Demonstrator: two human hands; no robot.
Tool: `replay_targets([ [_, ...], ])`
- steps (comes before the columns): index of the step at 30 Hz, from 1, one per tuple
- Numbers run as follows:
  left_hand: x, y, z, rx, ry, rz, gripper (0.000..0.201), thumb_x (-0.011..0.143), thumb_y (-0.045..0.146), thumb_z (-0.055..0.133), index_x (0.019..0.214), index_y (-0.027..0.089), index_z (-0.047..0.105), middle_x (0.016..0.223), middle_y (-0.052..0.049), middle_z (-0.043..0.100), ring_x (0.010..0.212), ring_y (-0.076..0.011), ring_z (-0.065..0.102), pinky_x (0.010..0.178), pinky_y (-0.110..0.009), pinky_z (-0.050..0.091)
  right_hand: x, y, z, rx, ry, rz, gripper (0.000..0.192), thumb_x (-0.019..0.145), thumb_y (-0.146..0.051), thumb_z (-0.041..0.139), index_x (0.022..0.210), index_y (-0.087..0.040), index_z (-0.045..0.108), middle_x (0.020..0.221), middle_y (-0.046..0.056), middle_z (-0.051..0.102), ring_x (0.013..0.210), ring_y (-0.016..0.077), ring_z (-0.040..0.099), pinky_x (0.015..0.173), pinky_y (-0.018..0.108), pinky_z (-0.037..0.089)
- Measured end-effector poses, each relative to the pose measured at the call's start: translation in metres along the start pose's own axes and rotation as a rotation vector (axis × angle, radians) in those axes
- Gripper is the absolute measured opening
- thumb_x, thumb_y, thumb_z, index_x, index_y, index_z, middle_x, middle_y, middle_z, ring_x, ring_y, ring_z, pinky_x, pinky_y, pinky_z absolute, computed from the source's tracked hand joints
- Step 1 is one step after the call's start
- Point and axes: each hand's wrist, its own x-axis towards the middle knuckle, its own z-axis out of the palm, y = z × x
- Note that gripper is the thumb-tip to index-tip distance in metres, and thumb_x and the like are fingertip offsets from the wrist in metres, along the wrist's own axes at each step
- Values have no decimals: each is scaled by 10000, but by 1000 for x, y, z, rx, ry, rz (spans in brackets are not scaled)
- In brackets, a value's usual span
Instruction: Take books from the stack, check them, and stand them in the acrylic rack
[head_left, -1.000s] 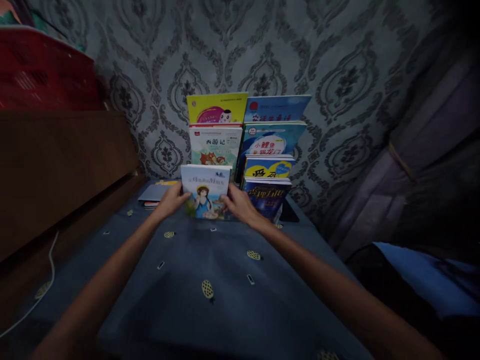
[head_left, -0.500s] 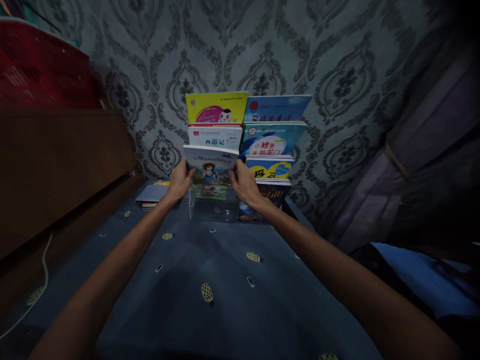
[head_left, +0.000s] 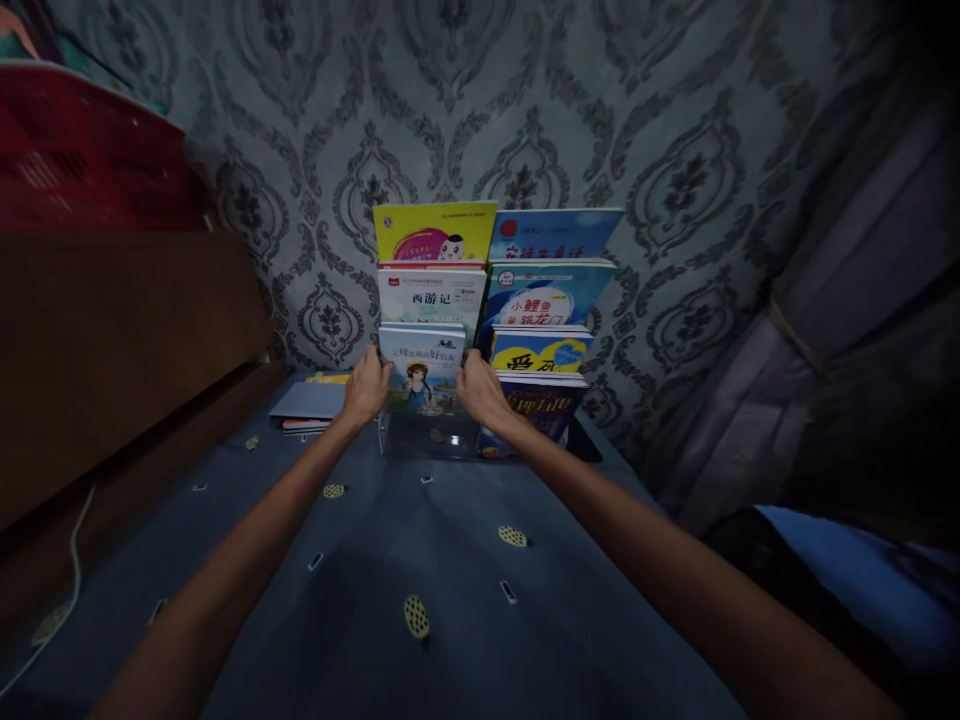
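Note:
A book (head_left: 421,378) with a girl in a yellow hat on its cover stands upright in the left column of a clear stepped book rack (head_left: 427,440). My left hand (head_left: 367,384) is closed on its left edge, and my right hand (head_left: 480,388) grips the right edge. Behind it rise a white book (head_left: 431,298) and a yellow book (head_left: 435,232). In the right column stand a dark book (head_left: 532,410), a blue and yellow book (head_left: 540,352), a teal book (head_left: 551,295) and a blue book (head_left: 555,235).
The rack stands on a dark blue patterned cloth (head_left: 360,580). To its left lies a small pile of books (head_left: 309,400). A brown wooden cabinet (head_left: 127,340) carries a red basket (head_left: 90,150). A tied curtain (head_left: 795,340) hangs at right, above a blue item (head_left: 847,570).
Both hands have lowered the girl-cover book into the rack's front left slot. More of the white book behind now shows. The view has tilted slightly upward.

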Motion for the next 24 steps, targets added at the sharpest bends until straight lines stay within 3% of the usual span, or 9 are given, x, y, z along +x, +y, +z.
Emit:
replay_targets([
  [12,9,-1,6,87,-14,-31,128,1000,204,418,1010,196,546,1075,-122,641,1103,-262,617,931,-353,464,17,0,10,-18,3,107,294,968,-133,372,1156,-116,598,1148,199,695,1098,294,639,944,371,478],
  [19,9,4,4,133,-44,-45,170,1014,190,382,1040,180,549,1109,-148,638,1094,-277,633,913,-350,460,19,-3,14,-27,-2,152,297,976,-145,368,1117,-96,625,1144,233,673,1064,297,648,894,355,491],
  [24,12,5,0,149,-69,-28,182,1002,174,387,1062,176,560,1089,-152,649,1085,-284,644,913,-356,461,20,-3,14,-21,10,161,242,962,-136,420,1129,-124,596,1127,198,681,1017,285,667,842,335,496],
])
